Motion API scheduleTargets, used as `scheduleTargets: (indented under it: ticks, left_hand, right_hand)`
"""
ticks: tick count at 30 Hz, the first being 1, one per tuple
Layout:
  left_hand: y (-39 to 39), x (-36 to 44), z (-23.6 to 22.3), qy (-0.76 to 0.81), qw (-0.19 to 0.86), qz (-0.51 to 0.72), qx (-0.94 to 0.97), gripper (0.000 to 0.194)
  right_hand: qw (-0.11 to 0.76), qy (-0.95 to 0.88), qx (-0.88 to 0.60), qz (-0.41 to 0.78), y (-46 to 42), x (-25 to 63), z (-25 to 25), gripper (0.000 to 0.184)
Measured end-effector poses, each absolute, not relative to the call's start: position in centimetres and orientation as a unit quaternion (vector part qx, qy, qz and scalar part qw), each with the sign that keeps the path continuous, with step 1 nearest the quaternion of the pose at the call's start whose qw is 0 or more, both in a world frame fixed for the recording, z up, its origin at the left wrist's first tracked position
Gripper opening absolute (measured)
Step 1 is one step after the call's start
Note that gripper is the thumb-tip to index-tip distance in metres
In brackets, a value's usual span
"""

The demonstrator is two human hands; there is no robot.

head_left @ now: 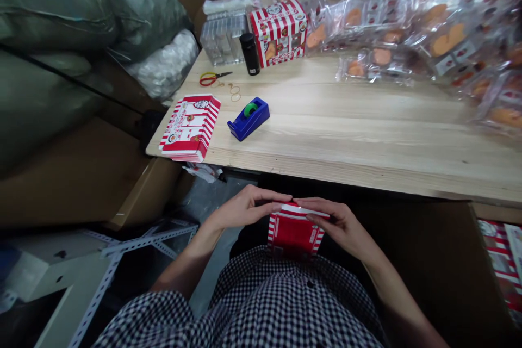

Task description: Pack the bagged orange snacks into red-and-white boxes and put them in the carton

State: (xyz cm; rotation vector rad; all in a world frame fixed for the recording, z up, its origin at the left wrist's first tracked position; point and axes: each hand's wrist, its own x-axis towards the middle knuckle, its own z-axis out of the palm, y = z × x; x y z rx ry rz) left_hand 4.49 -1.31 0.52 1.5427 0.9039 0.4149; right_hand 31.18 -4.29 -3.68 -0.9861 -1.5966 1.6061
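A red box with red-and-white striped edges (296,235) is held close to my body, below the table's front edge. My left hand (255,206) pinches the left part of its white top edge, thumb on the near side and fingers along the top. At the right part of that same edge, my right hand (332,217) grips with its thumb in front and its fingers over the top. The fingertips of both hands almost meet in the middle. The far side of the box is hidden from me.
On the wooden table (346,125) are a blue tape dispenser (249,118), a stack of flat striped cartons (191,126), scissors (214,78), a black bottle (249,54) and an upright striped box (280,31). Clear-bagged items (381,60) cover the back right. An open cardboard box (440,266) stands lower right.
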Motion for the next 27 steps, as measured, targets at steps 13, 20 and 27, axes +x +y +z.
scheduleTargets:
  ticks: [13,20,27]
  left_hand:
    - [0.1,5.4,0.8,0.41,0.504,0.145,0.746,0.026]
    - [-0.9,5.0,1.5,0.363,0.461,0.145,0.797,0.036]
    - [-2.4,4.3,-0.7,0.342,0.484,0.19,0.783,0.047]
  right_hand:
    - [0.327,-0.615,-0.386,0.605,-4.6,31.3,-3.4,0.031]
    - [0.332,-0.618,-0.384,0.6,-4.8,31.6,-3.4,0.028]
    - [0.338,-0.618,-0.386,0.596,-5.0,31.6,-4.4,0.027]
